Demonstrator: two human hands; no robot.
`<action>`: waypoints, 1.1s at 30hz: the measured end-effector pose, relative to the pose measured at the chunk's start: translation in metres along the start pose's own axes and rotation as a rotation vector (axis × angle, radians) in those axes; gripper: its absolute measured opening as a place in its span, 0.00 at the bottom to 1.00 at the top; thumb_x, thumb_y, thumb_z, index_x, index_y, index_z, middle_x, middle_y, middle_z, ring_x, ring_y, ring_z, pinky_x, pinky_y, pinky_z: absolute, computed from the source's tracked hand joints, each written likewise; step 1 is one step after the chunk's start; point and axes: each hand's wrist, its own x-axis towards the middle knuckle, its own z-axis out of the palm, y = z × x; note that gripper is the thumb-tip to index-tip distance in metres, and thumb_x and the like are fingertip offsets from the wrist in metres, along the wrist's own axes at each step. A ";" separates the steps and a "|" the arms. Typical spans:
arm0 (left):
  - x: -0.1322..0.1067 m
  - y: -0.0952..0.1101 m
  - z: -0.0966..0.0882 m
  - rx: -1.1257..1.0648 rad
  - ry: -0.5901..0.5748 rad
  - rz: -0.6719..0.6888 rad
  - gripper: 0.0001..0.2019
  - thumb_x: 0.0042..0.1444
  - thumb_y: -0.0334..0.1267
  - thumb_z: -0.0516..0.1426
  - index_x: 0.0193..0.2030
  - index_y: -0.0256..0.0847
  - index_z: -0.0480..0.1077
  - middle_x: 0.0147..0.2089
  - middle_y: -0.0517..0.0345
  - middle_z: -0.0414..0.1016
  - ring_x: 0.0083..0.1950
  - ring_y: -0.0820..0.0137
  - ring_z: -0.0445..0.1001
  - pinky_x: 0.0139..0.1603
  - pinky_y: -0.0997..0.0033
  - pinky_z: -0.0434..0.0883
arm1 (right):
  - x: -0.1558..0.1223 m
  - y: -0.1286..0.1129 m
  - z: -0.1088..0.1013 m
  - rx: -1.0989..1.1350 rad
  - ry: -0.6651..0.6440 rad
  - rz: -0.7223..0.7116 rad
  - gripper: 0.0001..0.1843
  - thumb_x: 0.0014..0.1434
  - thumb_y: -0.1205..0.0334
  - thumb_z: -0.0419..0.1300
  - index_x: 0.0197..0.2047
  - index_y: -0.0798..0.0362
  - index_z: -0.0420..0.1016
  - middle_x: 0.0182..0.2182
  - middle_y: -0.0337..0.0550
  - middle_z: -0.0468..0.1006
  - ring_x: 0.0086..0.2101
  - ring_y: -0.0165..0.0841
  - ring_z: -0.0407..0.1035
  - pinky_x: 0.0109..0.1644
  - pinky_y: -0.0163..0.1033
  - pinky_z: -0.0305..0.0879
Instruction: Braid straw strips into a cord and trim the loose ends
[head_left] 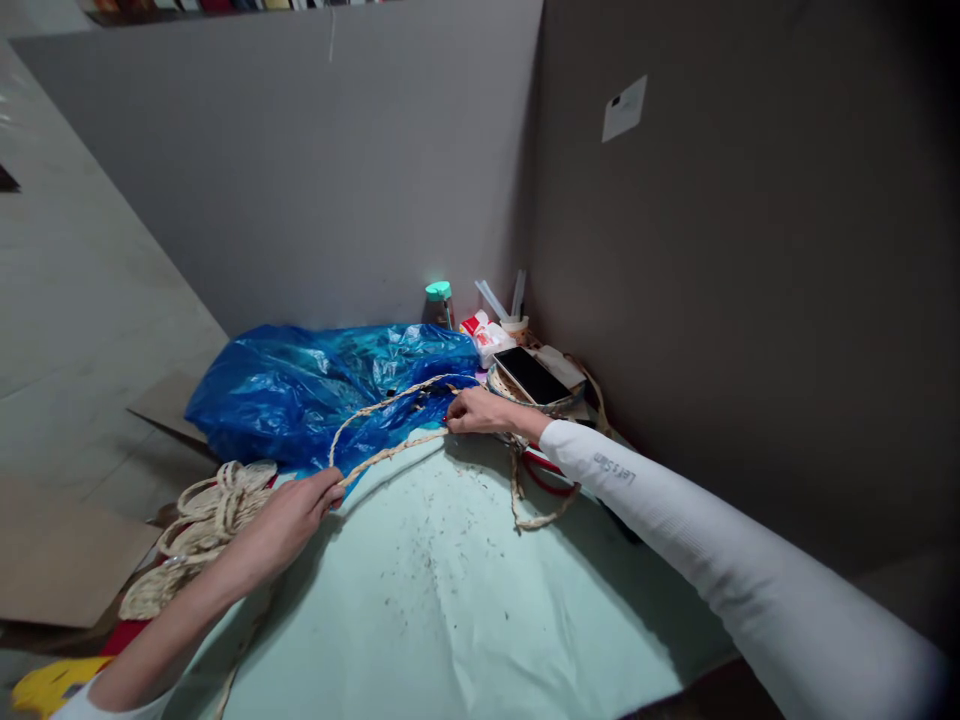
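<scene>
A braided straw rope (386, 452) stretches across the far part of a pale green table cover (450, 600). My left hand (296, 515) is closed around the rope near the table's left edge. My right hand (480, 410), in a white sleeve, pinches the rope's other end close to a blue plastic bag (300, 385). A second loop of rope (536, 505) hangs below my right wrist. More coiled rope (206, 520) is piled by the left edge.
A phone (531, 375) lies on a round woven piece (510, 390) in the corner, beside a teal-capped bottle (440, 300), a red-and-white packet (484, 335) and a cup with straws (514, 315). Grey partition walls close the back and right. Cardboard (60, 555) lies on the floor at left.
</scene>
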 end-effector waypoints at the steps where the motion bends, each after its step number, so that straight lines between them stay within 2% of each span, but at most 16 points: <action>1: 0.000 -0.001 0.002 0.006 -0.010 0.002 0.13 0.60 0.45 0.46 0.29 0.44 0.63 0.25 0.60 0.67 0.29 0.66 0.66 0.32 0.72 0.60 | 0.001 -0.002 0.000 -0.030 0.010 0.004 0.18 0.64 0.56 0.59 0.53 0.56 0.71 0.51 0.47 0.73 0.46 0.40 0.71 0.47 0.47 0.72; 8: -0.003 0.009 0.022 0.049 -0.068 0.030 0.12 0.61 0.43 0.46 0.27 0.44 0.57 0.22 0.63 0.61 0.25 0.70 0.60 0.30 0.73 0.56 | 0.016 -0.006 0.008 -0.171 0.067 0.027 0.18 0.65 0.57 0.58 0.55 0.55 0.69 0.52 0.49 0.72 0.47 0.38 0.71 0.49 0.49 0.71; 14: -0.015 0.008 0.025 0.047 -0.065 0.029 0.13 0.61 0.44 0.45 0.26 0.44 0.57 0.22 0.62 0.61 0.25 0.69 0.62 0.30 0.73 0.57 | 0.025 0.000 0.009 -0.221 0.072 0.011 0.18 0.65 0.57 0.58 0.56 0.55 0.69 0.52 0.49 0.72 0.47 0.38 0.71 0.49 0.49 0.71; 17: -0.028 0.007 0.023 -0.050 -0.039 0.005 0.14 0.59 0.46 0.47 0.25 0.45 0.60 0.23 0.60 0.65 0.27 0.67 0.65 0.29 0.73 0.60 | 0.028 -0.006 0.008 -0.232 0.026 -0.034 0.18 0.65 0.57 0.58 0.55 0.55 0.69 0.52 0.49 0.72 0.47 0.38 0.71 0.49 0.48 0.71; 20: -0.033 0.009 0.017 -0.092 -0.038 -0.027 0.15 0.58 0.48 0.48 0.24 0.45 0.60 0.24 0.59 0.68 0.28 0.66 0.67 0.30 0.72 0.62 | 0.031 -0.023 0.009 -0.246 -0.027 -0.121 0.18 0.65 0.56 0.58 0.55 0.55 0.70 0.51 0.48 0.72 0.46 0.38 0.71 0.48 0.48 0.71; 24: -0.030 0.004 0.006 -0.099 -0.002 -0.075 0.17 0.56 0.53 0.47 0.27 0.44 0.64 0.26 0.56 0.71 0.31 0.62 0.71 0.34 0.69 0.66 | 0.025 -0.039 0.010 -0.277 -0.048 -0.207 0.11 0.62 0.60 0.60 0.47 0.54 0.75 0.43 0.46 0.77 0.39 0.35 0.73 0.42 0.40 0.70; 27: -0.030 -0.002 0.000 -0.146 0.034 -0.095 0.18 0.52 0.56 0.49 0.27 0.44 0.67 0.28 0.54 0.74 0.32 0.61 0.72 0.35 0.68 0.69 | 0.018 -0.035 0.009 -0.306 0.011 -0.251 0.12 0.59 0.65 0.60 0.46 0.54 0.77 0.39 0.48 0.80 0.37 0.36 0.73 0.38 0.37 0.65; 30: -0.031 0.000 -0.003 -0.193 0.050 -0.083 0.17 0.51 0.56 0.51 0.25 0.44 0.66 0.26 0.56 0.72 0.29 0.63 0.71 0.33 0.69 0.69 | 0.015 -0.024 0.010 -0.341 0.045 -0.304 0.14 0.60 0.66 0.57 0.48 0.55 0.76 0.40 0.48 0.80 0.39 0.37 0.72 0.41 0.38 0.63; 33: -0.033 0.008 -0.007 -0.194 0.030 -0.073 0.17 0.51 0.56 0.51 0.23 0.45 0.65 0.25 0.57 0.70 0.28 0.64 0.69 0.31 0.70 0.68 | 0.015 -0.016 0.014 -0.379 0.040 -0.344 0.09 0.62 0.66 0.57 0.41 0.55 0.78 0.38 0.45 0.79 0.42 0.36 0.71 0.47 0.41 0.64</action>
